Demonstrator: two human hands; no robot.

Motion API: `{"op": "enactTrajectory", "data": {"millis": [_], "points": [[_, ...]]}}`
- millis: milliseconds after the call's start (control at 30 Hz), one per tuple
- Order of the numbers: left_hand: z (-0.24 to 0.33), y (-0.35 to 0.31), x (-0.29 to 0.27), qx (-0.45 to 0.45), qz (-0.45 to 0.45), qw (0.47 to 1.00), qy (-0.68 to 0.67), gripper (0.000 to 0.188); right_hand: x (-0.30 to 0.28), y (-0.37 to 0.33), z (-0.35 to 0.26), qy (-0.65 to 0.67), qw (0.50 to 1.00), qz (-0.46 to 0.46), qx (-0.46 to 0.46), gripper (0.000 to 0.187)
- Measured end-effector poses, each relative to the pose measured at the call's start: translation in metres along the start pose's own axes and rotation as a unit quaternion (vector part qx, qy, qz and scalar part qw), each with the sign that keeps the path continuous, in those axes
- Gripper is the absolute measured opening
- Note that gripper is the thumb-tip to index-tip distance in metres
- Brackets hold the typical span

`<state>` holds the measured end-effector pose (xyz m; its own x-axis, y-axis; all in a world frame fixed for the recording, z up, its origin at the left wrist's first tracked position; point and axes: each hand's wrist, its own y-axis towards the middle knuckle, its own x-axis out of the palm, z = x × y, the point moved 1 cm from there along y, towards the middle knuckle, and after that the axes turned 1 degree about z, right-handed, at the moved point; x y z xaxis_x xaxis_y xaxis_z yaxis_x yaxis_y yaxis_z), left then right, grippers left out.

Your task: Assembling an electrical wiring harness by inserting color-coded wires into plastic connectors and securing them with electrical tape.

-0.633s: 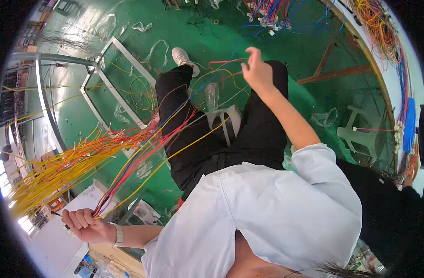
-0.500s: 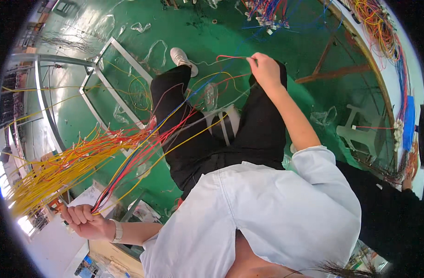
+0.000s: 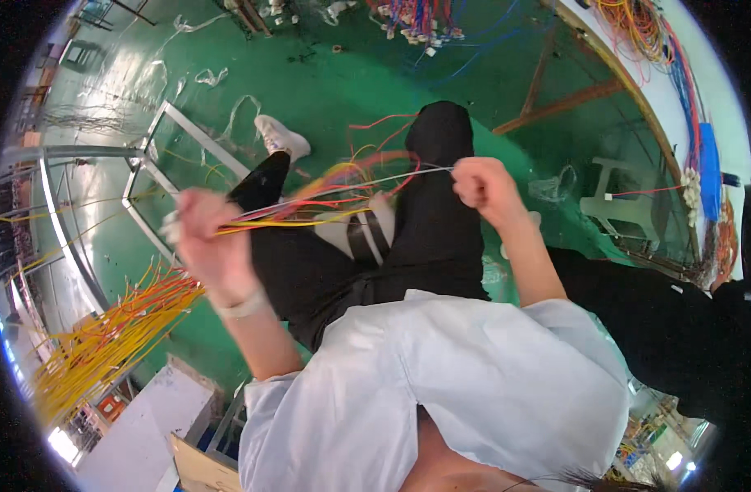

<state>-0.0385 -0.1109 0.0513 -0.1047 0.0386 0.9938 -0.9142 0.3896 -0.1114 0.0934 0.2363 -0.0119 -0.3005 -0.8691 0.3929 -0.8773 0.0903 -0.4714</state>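
Note:
Over my lap, a thin wire bundle (image 3: 310,215) of red, yellow and grey strands leaves my left hand (image 3: 216,242), whose fingers are closed round it though smeared by motion. A pale grey wire (image 3: 375,178) is drawn taut from there to my right hand (image 3: 486,189). The right fingers are curled and pinch that wire by its end, above my right thigh. Loose red wire (image 3: 384,121) and other strands bow up between the hands, blurred.
A thick sheaf of yellow and red wires (image 3: 121,328) hangs at the left, by a metal frame (image 3: 138,153). A grey stool (image 3: 625,201) and a curved board edge (image 3: 630,78) stand right. Blue and red wires (image 3: 421,20) lie at the top. A person in black (image 3: 638,320) is at the right.
My left hand has swung up and right with the bundle, away from the yellow sheaf. My right hand has come down slightly, and the grey wire is now straight.

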Motion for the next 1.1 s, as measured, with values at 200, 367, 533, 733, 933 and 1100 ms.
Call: {"op": "enactTrajectory", "data": {"millis": [200, 367, 533, 733, 933, 1100], "points": [[0.104, -0.014, -0.017, 0.148, 0.003, 0.975, 0.165, 0.015, -0.138, -0.021, 0.016, 0.128, 0.964, 0.232, -0.032, 0.038], [0.111, -0.015, -0.006, 0.236, 0.007, 0.954, 0.183, 0.017, -0.178, 0.013, 0.054, -0.080, 0.891, 0.444, -0.056, 0.031], [0.116, -0.028, 0.019, 0.255, -0.059, 0.941, 0.215, 0.018, -0.212, 0.060, 0.097, 0.240, 0.857, 0.449, -0.079, 0.020], [0.123, -0.052, 0.038, 0.329, -0.107, 0.901, 0.261, 0.022, -0.234, 0.091, 0.087, 0.474, 0.805, 0.307, -0.182, 0.027], [0.123, -0.054, 0.040, 0.339, -0.136, 0.904, 0.222, 0.025, -0.169, 0.086, 0.049, 0.264, 0.829, 0.423, -0.252, 0.038], [0.120, -0.054, 0.053, 0.332, -0.148, 0.897, 0.249, 0.026, -0.140, 0.069, 0.038, -0.377, 0.767, 0.472, -0.216, 0.038]]}}
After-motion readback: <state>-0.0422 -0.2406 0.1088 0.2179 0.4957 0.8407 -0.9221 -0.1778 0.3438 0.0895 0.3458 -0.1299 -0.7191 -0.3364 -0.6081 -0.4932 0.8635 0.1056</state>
